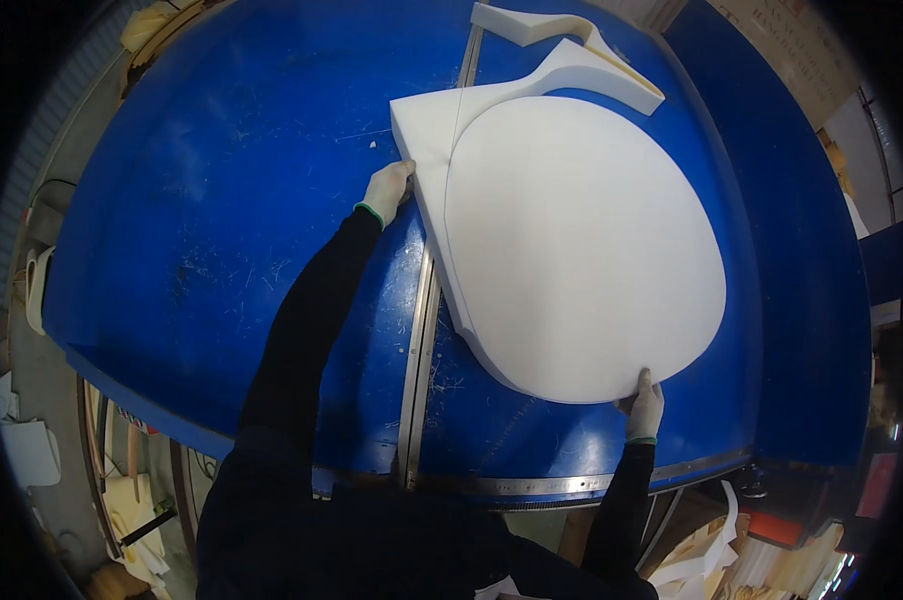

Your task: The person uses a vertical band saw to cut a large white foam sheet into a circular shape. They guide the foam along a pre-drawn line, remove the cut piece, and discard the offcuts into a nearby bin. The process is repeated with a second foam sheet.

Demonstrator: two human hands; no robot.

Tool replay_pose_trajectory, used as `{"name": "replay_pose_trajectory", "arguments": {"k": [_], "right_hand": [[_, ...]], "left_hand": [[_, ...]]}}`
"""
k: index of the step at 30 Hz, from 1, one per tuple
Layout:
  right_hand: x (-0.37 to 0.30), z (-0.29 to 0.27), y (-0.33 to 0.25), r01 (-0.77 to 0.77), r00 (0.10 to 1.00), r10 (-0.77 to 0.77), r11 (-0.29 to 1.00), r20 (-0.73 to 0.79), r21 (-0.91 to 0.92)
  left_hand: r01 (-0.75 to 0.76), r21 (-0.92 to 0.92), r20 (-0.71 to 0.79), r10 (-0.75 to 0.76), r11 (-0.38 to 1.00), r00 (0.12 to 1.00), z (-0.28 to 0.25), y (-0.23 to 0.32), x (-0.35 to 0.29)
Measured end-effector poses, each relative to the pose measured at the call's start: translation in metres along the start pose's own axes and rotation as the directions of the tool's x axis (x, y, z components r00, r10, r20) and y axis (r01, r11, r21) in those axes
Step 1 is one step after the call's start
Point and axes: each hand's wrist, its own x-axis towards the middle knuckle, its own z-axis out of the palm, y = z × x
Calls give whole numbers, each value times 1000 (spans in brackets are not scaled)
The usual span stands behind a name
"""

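A large white foam piece [582,240] with a rounded outline lies flat on the blue table [222,230]. Along its left and upper side runs a foam offcut [427,130], parted from it by a thin line. My left hand [390,188], in a pale glove with a green cuff, grips the offcut's left edge; its fingertips are partly hidden. Gloved as well, my right hand [646,408] pinches the near right rim of the rounded piece, thumb on top and fingers underneath.
A curved foam strip [542,28] lies at the far end of the table. A metal-edged slot [419,370] crosses the table from near to far. At the right rises a dark blue panel [802,280]. Foam scraps [707,560] are heaped below the near right edge.
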Motion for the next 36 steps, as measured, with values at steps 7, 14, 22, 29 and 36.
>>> {"name": "replay_pose_trajectory", "arguments": {"k": [7, 14, 22, 29, 36], "right_hand": [[-11, 13, -3, -14, 1000, 14, 1000, 10, 24], [-11, 20, 2, -43, 998, 41, 997, 38, 67], [-14, 32, 0, -65, 998, 65, 993, 4, 94], [-12, 39, 3, -56, 998, 55, 996, 12, 69], [-18, 48, 0, -30, 999, 28, 993, 19, 111]], "left_hand": [[38, 63, 114, -45, 997, 992, -9, 3, 17], [-20, 98, 110, 9, 995, 994, -13, -2, 45], [-125, 65, -18, 126, 990, 992, -3, -5, 58], [-150, 117, 15, 149, 982, 989, -8, -6, 77], [-135, 82, 64, 130, 987, 989, -5, -1, 84]]}}
